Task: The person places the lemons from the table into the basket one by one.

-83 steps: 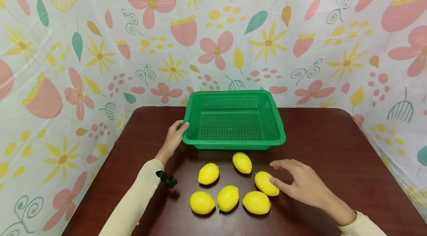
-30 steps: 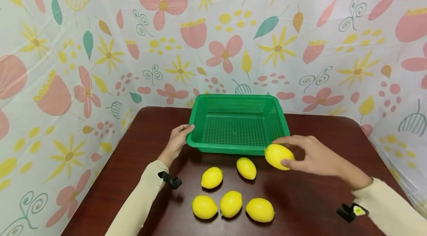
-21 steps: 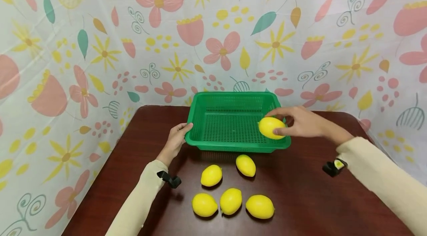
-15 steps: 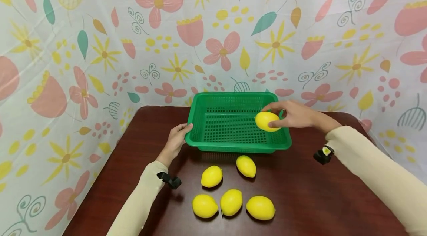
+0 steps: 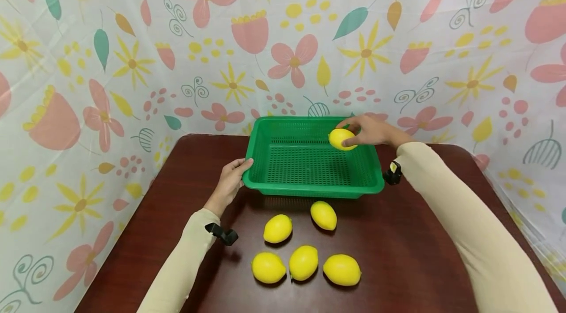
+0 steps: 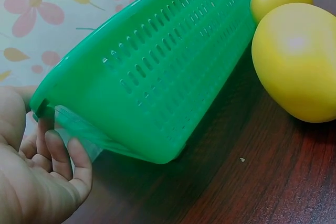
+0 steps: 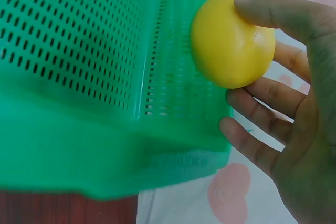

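Lemon (image 5: 339, 138) raised off the table (image 5: 398, 244), now over the basket (image 5: 309, 189).
The right hand (image 5: 372, 128) pinches it between thumb and fingers above the basket's right rear part; under three seconds ago it lay among the others, so five lemons (image 5: 303, 263) are left on the table, in front of the basket. The left hand (image 5: 230, 180) grips the left rim. The held lemon is, I judge, short of being set down.
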Demonstrator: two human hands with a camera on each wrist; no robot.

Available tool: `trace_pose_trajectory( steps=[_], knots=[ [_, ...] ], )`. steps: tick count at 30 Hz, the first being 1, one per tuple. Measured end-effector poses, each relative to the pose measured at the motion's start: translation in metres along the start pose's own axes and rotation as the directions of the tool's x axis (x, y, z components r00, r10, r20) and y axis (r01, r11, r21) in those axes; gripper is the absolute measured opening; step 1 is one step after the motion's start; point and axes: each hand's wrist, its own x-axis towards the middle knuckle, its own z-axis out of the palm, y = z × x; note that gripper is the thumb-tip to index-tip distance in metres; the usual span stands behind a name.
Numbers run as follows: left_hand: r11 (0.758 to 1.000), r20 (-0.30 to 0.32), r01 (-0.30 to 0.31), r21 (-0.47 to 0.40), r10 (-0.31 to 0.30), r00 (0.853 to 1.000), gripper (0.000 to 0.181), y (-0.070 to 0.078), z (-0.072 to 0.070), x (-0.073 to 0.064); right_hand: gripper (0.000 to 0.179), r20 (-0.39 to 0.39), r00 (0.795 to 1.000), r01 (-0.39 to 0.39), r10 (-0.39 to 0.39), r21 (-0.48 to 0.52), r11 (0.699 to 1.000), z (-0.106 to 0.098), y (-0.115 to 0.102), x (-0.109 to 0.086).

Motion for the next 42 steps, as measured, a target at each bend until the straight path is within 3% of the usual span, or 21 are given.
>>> trace_pose_trajectory(
  steps=[9, 21, 29, 42],
  knots=[
    [1.0, 0.006, 0.012, -0.009, -0.012, 1.0, 0.051, 0.001, 0.0, 0.001, 0.058, 0.029, 0.993, -0.113, 0.111, 0.04, 0.993, 0.007, 0.007, 0.024],
    [0.999, -0.004, 0.025, -0.025, -0.025, 1.0, 0.045, 0.0, 0.0, 0.002, 0.059, 0.053, 0.99, -0.121, 0.128, -0.118, 0.986, 0.03, 0.014, 0.05],
    [0.999, -0.005, 0.025, -0.027, -0.025, 1.0, 0.044, -0.001, 0.003, 0.003, 0.058, 0.05, 0.984, -0.157, 0.17, -0.197, 0.968, 0.041, 0.018, 0.053],
    [1.0, -0.027, 0.025, 0.006, -0.025, 0.999, 0.042, 0.001, 0.001, 0.002, 0.056, 0.053, 0.982, -0.168, 0.183, -0.213, 0.962, 0.057, 0.023, 0.065]
  ],
)
